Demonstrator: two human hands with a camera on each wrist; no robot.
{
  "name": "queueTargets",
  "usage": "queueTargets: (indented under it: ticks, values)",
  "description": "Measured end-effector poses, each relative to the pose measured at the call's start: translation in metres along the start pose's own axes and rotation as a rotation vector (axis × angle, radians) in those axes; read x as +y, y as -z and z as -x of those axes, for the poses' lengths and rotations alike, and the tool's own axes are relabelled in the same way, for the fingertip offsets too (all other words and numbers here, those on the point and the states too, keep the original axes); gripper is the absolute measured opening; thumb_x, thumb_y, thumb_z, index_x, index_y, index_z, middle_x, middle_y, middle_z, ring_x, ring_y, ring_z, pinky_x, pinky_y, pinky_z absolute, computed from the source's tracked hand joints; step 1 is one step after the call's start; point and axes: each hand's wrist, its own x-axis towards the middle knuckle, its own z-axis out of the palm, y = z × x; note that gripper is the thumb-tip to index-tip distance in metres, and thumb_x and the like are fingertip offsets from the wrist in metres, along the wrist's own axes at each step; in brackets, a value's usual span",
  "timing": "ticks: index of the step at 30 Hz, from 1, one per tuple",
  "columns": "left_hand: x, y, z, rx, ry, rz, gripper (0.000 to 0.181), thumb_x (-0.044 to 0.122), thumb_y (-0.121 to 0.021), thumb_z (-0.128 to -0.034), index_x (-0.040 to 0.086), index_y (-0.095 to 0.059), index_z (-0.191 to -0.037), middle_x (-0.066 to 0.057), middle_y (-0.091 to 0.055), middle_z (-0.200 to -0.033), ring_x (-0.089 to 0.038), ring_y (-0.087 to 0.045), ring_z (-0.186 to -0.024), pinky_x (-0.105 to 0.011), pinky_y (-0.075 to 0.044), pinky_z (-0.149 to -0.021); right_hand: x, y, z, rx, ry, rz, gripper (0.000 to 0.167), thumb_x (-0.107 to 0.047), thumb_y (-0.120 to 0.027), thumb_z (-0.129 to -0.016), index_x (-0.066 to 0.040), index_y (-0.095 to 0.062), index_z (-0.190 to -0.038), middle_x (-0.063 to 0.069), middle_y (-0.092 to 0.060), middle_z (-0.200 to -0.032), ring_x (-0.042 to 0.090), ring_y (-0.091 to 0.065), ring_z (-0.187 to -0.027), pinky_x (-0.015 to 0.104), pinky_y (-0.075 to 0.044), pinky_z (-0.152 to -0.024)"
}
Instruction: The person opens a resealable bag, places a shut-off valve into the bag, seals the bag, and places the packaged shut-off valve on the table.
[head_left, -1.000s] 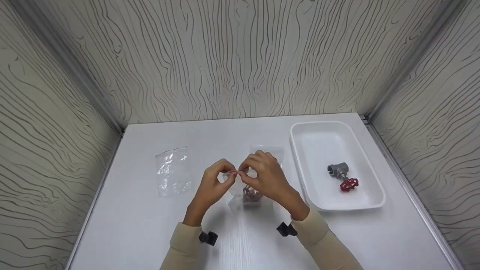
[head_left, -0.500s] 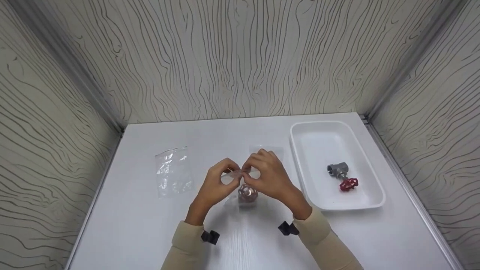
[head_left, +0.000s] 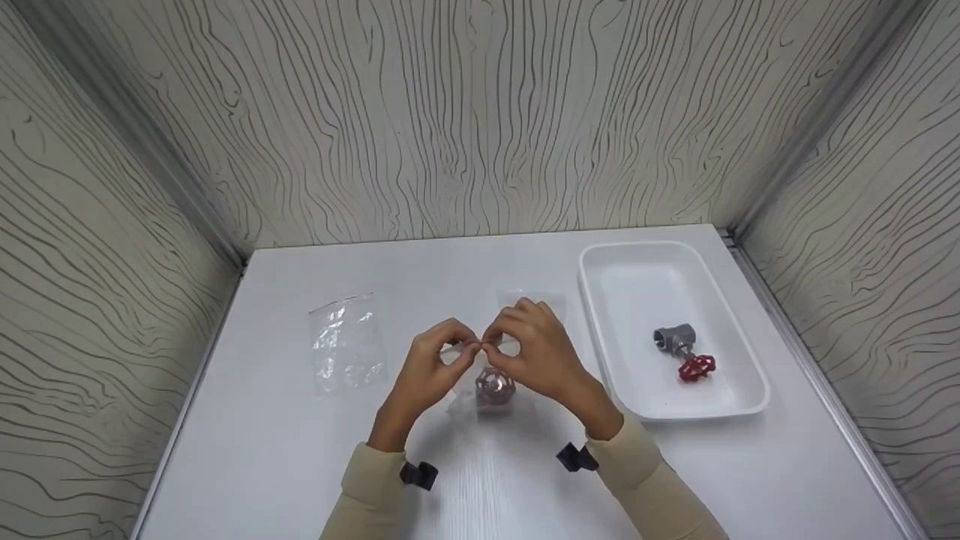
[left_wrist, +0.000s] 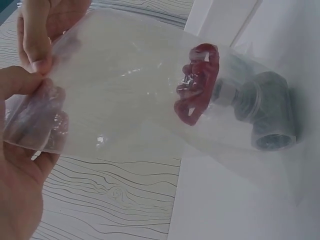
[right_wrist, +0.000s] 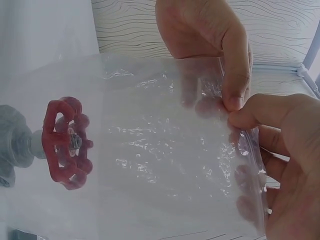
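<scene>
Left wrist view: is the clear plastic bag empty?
No, a grey metal valve with a red handwheel shows inside the clear plastic bag.

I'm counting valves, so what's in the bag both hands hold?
One valve, red wheel and grey body, shows through the clear bag. The body's underside is hidden, and fingers cover part of the bag's top edge.

The clear plastic bag [left_wrist: 120, 95] is held by its top edge: the left hand [head_left: 430, 364] and the right hand [head_left: 532, 352] both pinch it there, thumb tips just beside each other. Inside, at the bottom of the bag, one valve [left_wrist: 270, 107] stands over the desk [head_left: 255, 450], with grey body and red handwheel [left_wrist: 202, 82] (this one faces the pinched edge).
</scene>
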Motion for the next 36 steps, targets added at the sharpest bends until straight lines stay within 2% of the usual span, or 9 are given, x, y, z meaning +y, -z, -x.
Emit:
queueTargets:
  ticks: [4, 7, 10, 17, 22, 28, 33, 36]
  values:
    - [0.0, 0.001, 0.0, 0.0, 0.014, -0.02, 0.006, 0.014, -0.072, -0.1031, 0.009, -0.071, -0.1, -0.001, -0.074, -0.095, -0.014, -0.07, -0.092, -0.036, -0.062, -0.088, 0.003, 0.004, 0.001, -0.022, -0.028, -0.017, 0.009, -0.016, -0.086, -0.086, -0.017, -0.078, -0.092, -0.004, -0.073, -0.087, 0.018, -0.059, -0.083, 0.038, -0.048, -0.078]
    - [0.001, 0.0, 0.0, 0.002, 0.023, -0.037, 0.003, 0.01, -0.073, -0.1009, 0.008, -0.071, -0.102, -0.002, -0.074, -0.097, -0.015, -0.071, -0.093, -0.035, -0.062, -0.089, 0.006, 0.007, 0.001, -0.044, -0.06, -0.033, 0.008, -0.015, -0.084, -0.087, -0.017, -0.078, -0.093, -0.004, -0.073, -0.089, 0.019, -0.06, -0.085, 0.039, -0.049, -0.08]
    - [0.002, 0.0, 0.0, -0.001, 0.032, -0.054, 0.009, 0.006, -0.074, -0.0974, 0.009, -0.071, -0.105, -0.003, -0.074, -0.1, -0.016, -0.071, -0.096, -0.035, -0.063, -0.089, 0.008, 0.008, 0.001, -0.057, -0.079, -0.048, 0.009, -0.012, -0.083, -0.088, -0.017, -0.077, -0.091, -0.004, -0.072, -0.088, 0.018, -0.06, -0.085, 0.038, -0.05, -0.081]
    - [0.004, -0.004, -0.002, 0.003, 0.039, -0.038, 0.006, 0.007, -0.075, -0.0986, 0.012, -0.074, -0.098, -0.001, -0.074, -0.096, -0.013, -0.072, -0.093, -0.033, -0.063, -0.088, 0.008, 0.006, 0.001, -0.056, -0.059, -0.06, 0.012, -0.01, -0.084, -0.087, -0.017, -0.075, -0.088, -0.004, -0.071, -0.085, 0.018, -0.061, -0.083, 0.036, -0.05, -0.078]
    - [0.004, -0.005, -0.002, 0.009, 0.018, -0.014, 0.007, 0.004, -0.073, -0.0975, 0.011, -0.073, -0.097, 0.0, -0.073, -0.093, -0.014, -0.07, -0.089, -0.032, -0.062, -0.085, 0.006, 0.003, 0.001, -0.043, -0.04, -0.055, 0.013, -0.008, -0.083, -0.085, -0.016, -0.073, -0.087, -0.003, -0.07, -0.083, 0.022, -0.062, -0.081, 0.036, -0.048, -0.076]
    - [0.004, -0.004, -0.002, 0.011, -0.002, -0.004, 0.005, 0.005, -0.069, -0.0986, 0.01, -0.072, -0.097, -0.002, -0.072, -0.093, -0.015, -0.07, -0.089, -0.031, -0.061, -0.085, 0.006, 0.002, 0.003, -0.026, -0.008, -0.064, 0.012, -0.009, -0.083, -0.087, -0.016, -0.073, -0.088, -0.004, -0.071, -0.084, 0.019, -0.061, -0.081, 0.035, -0.047, -0.076]
    - [0.003, 0.001, 0.0, 0.034, 0.01, -0.033, 0.014, -0.002, -0.072, -0.0942, 0.013, -0.07, -0.094, 0.0, -0.072, -0.091, -0.013, -0.069, -0.088, -0.03, -0.061, -0.085, 0.009, 0.005, 0.005, -0.033, -0.048, -0.117, 0.012, -0.012, -0.085, -0.088, -0.016, -0.076, -0.095, -0.004, -0.073, -0.09, 0.022, -0.063, -0.086, 0.037, -0.05, -0.08]
    - [0.005, 0.003, 0.0, 0.026, 0.027, -0.045, 0.015, -0.003, -0.072, -0.0921, 0.011, -0.071, -0.097, 0.001, -0.072, -0.094, -0.013, -0.069, -0.09, -0.031, -0.061, -0.086, 0.011, 0.006, 0.006, -0.044, -0.073, -0.131, 0.013, -0.009, -0.084, -0.087, -0.016, -0.075, -0.094, -0.004, -0.073, -0.09, 0.022, -0.064, -0.087, 0.036, -0.052, -0.08]
